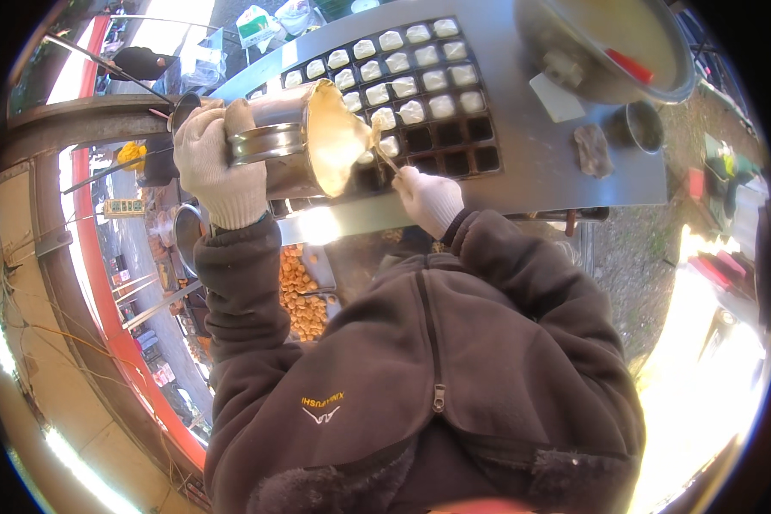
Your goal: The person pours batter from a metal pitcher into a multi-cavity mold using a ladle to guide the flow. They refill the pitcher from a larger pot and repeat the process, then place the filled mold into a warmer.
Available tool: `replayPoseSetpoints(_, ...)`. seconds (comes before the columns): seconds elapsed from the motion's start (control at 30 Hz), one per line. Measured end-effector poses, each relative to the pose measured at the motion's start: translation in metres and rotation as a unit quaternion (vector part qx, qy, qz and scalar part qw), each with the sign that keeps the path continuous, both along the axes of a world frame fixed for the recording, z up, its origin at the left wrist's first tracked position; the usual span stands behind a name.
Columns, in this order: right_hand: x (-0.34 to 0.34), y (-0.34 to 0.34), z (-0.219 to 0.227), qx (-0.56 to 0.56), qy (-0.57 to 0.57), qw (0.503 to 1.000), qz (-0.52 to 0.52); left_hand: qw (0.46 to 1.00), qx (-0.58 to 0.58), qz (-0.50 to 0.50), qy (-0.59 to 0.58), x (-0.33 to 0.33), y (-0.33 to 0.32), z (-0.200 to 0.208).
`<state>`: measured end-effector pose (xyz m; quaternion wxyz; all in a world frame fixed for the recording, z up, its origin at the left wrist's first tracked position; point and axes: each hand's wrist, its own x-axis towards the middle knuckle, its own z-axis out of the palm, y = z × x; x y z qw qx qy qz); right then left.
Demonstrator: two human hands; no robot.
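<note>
My left hand (220, 167), in a white knit glove, is wrapped round the handle of a metal pitcher (270, 111). The pitcher lies tipped on its side, its mouth to the right, with pale creamy batter (338, 141) at the opening. Pinched in my gloved right hand (431, 200) is a thin stick (388, 159), its tip coated in batter at the pitcher's lip. Below them sits a dark mold pan (495, 163) of square cells. White batter fills the far rows, while several near cells at the right are dark and bare. The pitcher hides part of the pan.
A large metal bowl (684, 64) with a red-handled thing (630, 66) stands at the far right of the metal counter (540, 184). Nearby are a metal cup (642, 128), a crumpled cloth (593, 152) and a white card (557, 98). Golden-brown baked pieces (300, 295) lie below the counter's near edge.
</note>
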<state>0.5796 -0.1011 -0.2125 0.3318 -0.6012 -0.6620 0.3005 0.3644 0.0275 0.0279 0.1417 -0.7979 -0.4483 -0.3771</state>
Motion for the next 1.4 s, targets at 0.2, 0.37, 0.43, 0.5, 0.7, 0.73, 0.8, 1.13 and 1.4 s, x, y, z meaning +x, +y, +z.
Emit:
replayPoseSetpoints(0.2,0.017,-0.006,0.013,-0.037,0.011,0.999,0.018,0.999,0.028,-0.035,-0.017,0.044,-0.003,-0.006)
replayPoseSetpoints(0.37,0.044,-0.009,-0.018,-0.044,-0.040,0.998,-0.030,1.000,0.006,-0.004,-0.028,0.064,-0.004,-0.018)
replayPoseSetpoints(0.43,0.053,-0.011,-0.024,-0.050,-0.050,0.997,-0.035,0.999,0.003,0.003,-0.037,0.065,-0.002,-0.020)
replayPoseSetpoints(0.5,0.060,-0.014,-0.021,-0.067,-0.057,0.996,-0.035,0.999,0.010,0.004,-0.043,0.064,0.001,-0.017)
replayPoseSetpoints(0.7,0.062,-0.026,0.022,0.024,0.002,0.998,-0.061,0.998,0.050,-0.005,-0.026,0.076,0.000,-0.004)
replayPoseSetpoints(0.73,0.062,-0.026,0.028,0.027,0.011,0.998,-0.055,0.998,0.053,-0.014,-0.016,0.080,-0.001,-0.002)
replayPoseSetpoints(0.8,0.064,-0.027,0.035,0.019,0.012,0.999,-0.047,0.997,0.063,-0.039,-0.033,0.089,-0.003,-0.001)
replayPoseSetpoints(1.13,0.103,-0.023,-0.007,-0.105,-0.055,0.991,-0.060,0.997,-0.010,-0.024,-0.074,0.108,0.013,-0.017)
replayPoseSetpoints(1.4,0.115,-0.031,0.013,-0.026,-0.008,0.994,-0.109,0.997,0.028,-0.066,-0.010,0.138,0.018,-0.007)
